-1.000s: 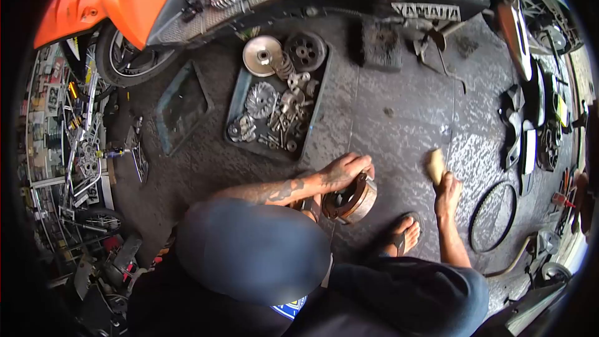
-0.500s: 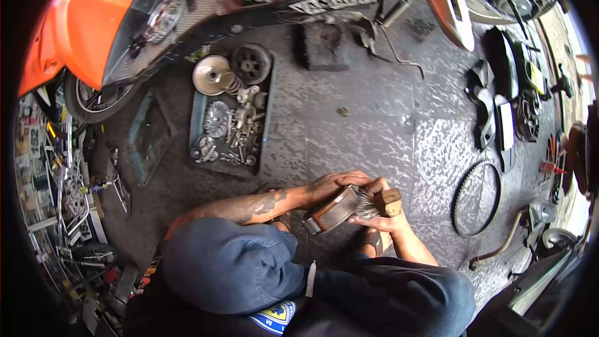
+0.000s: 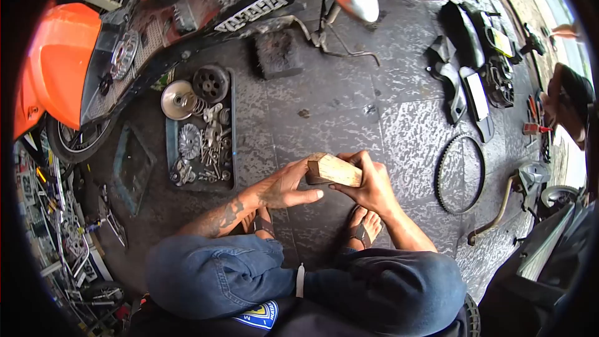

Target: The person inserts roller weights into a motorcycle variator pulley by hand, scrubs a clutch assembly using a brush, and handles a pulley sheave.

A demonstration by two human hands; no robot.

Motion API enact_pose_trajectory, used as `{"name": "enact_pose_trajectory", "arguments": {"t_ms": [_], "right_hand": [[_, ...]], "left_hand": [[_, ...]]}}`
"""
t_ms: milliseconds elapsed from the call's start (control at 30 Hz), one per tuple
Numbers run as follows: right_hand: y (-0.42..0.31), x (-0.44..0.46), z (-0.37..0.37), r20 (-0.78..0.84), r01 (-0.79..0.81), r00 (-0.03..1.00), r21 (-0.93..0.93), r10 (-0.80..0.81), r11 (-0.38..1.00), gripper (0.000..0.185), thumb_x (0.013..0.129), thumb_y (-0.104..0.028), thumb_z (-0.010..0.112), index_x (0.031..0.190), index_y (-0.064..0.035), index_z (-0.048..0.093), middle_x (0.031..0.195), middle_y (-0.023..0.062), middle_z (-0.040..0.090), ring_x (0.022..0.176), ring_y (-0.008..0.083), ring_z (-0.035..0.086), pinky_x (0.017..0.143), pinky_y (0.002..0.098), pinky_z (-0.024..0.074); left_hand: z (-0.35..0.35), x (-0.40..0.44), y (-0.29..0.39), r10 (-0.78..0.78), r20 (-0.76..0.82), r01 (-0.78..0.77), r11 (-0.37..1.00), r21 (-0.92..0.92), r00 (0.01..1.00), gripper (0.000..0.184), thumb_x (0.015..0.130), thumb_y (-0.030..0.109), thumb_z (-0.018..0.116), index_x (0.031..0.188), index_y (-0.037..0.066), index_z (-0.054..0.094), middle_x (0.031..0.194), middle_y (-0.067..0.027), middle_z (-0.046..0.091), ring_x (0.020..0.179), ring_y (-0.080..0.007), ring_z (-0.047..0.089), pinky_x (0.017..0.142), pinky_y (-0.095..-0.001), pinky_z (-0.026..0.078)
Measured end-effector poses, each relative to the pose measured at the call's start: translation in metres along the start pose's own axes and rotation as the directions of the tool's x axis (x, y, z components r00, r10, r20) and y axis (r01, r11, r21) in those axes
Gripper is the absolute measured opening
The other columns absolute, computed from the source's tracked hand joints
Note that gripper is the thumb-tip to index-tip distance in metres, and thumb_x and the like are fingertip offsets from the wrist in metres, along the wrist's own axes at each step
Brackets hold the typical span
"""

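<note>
Head view, and the right hand (image 3: 374,186) clenches its fingers round the wooden block (image 3: 340,170) at twelve o'clock, left hand's (image 3: 282,187) grasp unclear, apparently a two-handed positioning step, next calling for steady control.

The right hand (image 3: 373,182) wraps its fingers around a pale rectangular wooden block (image 3: 340,170) above the dark patterned floor (image 3: 324,131). The tattooed left hand (image 3: 288,184) is at the block's other end, thumb extended; its remaining fingers are partly hidden. Leftward, a blue-sided rectangular tray (image 3: 234,150) carries a shiny round metal disc (image 3: 177,100), a black spoked wheel (image 3: 211,83) and small metal parts (image 3: 215,140). A black toothed rubber belt (image 3: 440,175) lies looped on the floor to the right.
</note>
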State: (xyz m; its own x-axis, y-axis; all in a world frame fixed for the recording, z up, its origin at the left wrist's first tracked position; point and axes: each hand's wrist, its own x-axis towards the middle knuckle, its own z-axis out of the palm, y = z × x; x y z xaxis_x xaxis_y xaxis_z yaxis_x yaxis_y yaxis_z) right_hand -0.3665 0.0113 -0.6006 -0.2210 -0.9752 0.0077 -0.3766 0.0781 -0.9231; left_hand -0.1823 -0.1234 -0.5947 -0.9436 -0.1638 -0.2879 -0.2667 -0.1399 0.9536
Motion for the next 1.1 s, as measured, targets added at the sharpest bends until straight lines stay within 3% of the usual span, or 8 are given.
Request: {"name": "enact_pose_trajectory", "arguments": {"t_ms": [300, 367, 433, 500, 700, 900, 967, 1100], "right_hand": [[0.002, 0.011, -0.013, -0.108, 0.152, 0.984, 0.111, -0.140, 0.982, 0.041, 0.073, -0.025, 0.076, 0.096, -0.0010, 0.052, 0.083, 0.0167, 0.065, 0.077, 0.0334, 0.066, 0.068, 0.0341, 0.0508], [-0.003, 0.009, -0.019, -0.167, -0.086, 0.980, 0.147, 0.111, 0.985, 0.025, 0.085, -0.023, 0.055, 0.084, 0.0016, 0.056, 0.066, 0.0186, 0.056, 0.062, 0.0349, 0.060, 0.058, 0.0374, 0.0462], [-0.006, 0.012, -0.007, -0.135, -0.012, 0.991, -0.005, 0.011, 1.000, 0.022, 0.087, -0.019, 0.050, 0.081, 0.0000, 0.057, 0.062, 0.0182, 0.054, 0.059, 0.0355, 0.060, 0.055, 0.0402, 0.0453], [-0.010, 0.011, 0.013, -0.056, 0.100, 0.992, -0.222, -0.116, 0.970, 0.027, 0.091, -0.023, 0.048, 0.074, -0.0040, 0.057, 0.061, 0.0177, 0.054, 0.059, 0.0372, 0.058, 0.056, 0.0437, 0.0448], [0.083, -0.027, -0.004, -0.273, -0.292, 0.937, -0.275, 0.216, 0.916, 0.042, 0.094, -0.029, 0.043, 0.063, -0.0045, 0.058, 0.055, 0.0164, 0.055, 0.050, 0.0348, 0.059, 0.051, 0.0429, 0.0446], [0.042, -0.009, 0.021, -0.277, 0.132, 0.946, -0.147, -0.169, 0.980, 0.036, 0.091, -0.029, 0.046, 0.066, -0.0046, 0.055, 0.056, 0.0159, 0.052, 0.053, 0.0358, 0.056, 0.053, 0.0442, 0.0436], [0.085, -0.026, 0.004, -0.205, -0.231, 0.968, -0.488, 0.147, 0.842, 0.040, 0.092, -0.033, 0.045, 0.068, -0.0066, 0.062, 0.055, 0.0140, 0.057, 0.054, 0.0353, 0.060, 0.053, 0.0438, 0.0466], [0.035, -0.022, -0.001, -0.399, -0.100, 0.914, -0.054, 0.070, 0.994, 0.041, 0.093, -0.031, 0.043, 0.065, -0.0033, 0.054, 0.054, 0.0156, 0.050, 0.049, 0.0346, 0.054, 0.049, 0.0440, 0.0408]], "left_hand": [[0.008, 0.006, -0.019, -0.301, -0.275, 0.389, 0.846, 0.365, 0.913, 0.049, 0.069, 0.032, 0.076, 0.102, -0.001, 0.063, 0.098, -0.0116, 0.067, 0.089, -0.0210, 0.064, 0.081, -0.0346, 0.050], [0.009, 0.001, -0.020, -0.275, -0.312, 0.386, 0.837, 0.387, 0.909, 0.043, 0.068, 0.034, 0.079, 0.091, 0.000, 0.065, 0.092, -0.0099, 0.068, 0.081, -0.0216, 0.065, 0.076, -0.0356, 0.051], [0.016, -0.004, -0.024, 0.071, -0.371, 0.070, 0.934, 0.351, 0.926, 0.040, 0.070, 0.032, 0.080, 0.087, 0.000, 0.064, 0.085, -0.0086, 0.066, 0.076, -0.0213, 0.065, 0.072, -0.0363, 0.051], [0.019, -0.006, -0.017, 0.109, -0.339, 0.017, 0.936, 0.350, 0.934, 0.035, 0.068, 0.026, 0.082, 0.081, 0.001, 0.063, 0.075, -0.0059, 0.061, 0.071, -0.0151, 0.061, 0.064, -0.0315, 0.048], [0.009, -0.030, -0.019, 0.027, -0.426, 0.064, 0.978, 0.198, 0.904, 0.031, 0.069, 0.019, 0.081, 0.081, 0.001, 0.059, 0.074, 0.0011, 0.053, 0.069, -0.0070, 0.049, 0.061, -0.0250, 0.039], [0.010, -0.028, -0.011, 0.137, -0.399, -0.021, 0.959, 0.281, 0.907, 0.030, 0.070, 0.013, 0.078, 0.092, 0.000, 0.062, 0.081, -0.0006, 0.057, 0.075, -0.0082, 0.053, 0.068, -0.0231, 0.041], [0.009, -0.033, -0.014, 0.136, -0.441, -0.098, 0.989, 0.107, 0.887, 0.028, 0.068, 0.012, 0.077, 0.089, 0.001, 0.061, 0.084, -0.0020, 0.058, 0.077, -0.0089, 0.053, 0.068, -0.0250, 0.041], [0.011, -0.027, -0.002, 0.208, -0.424, -0.086, 0.954, 0.289, 0.881, 0.027, 0.066, 0.013, 0.080, 0.080, 0.003, 0.060, 0.078, -0.0051, 0.057, 0.069, -0.0129, 0.053, 0.064, -0.0277, 0.042]]}}
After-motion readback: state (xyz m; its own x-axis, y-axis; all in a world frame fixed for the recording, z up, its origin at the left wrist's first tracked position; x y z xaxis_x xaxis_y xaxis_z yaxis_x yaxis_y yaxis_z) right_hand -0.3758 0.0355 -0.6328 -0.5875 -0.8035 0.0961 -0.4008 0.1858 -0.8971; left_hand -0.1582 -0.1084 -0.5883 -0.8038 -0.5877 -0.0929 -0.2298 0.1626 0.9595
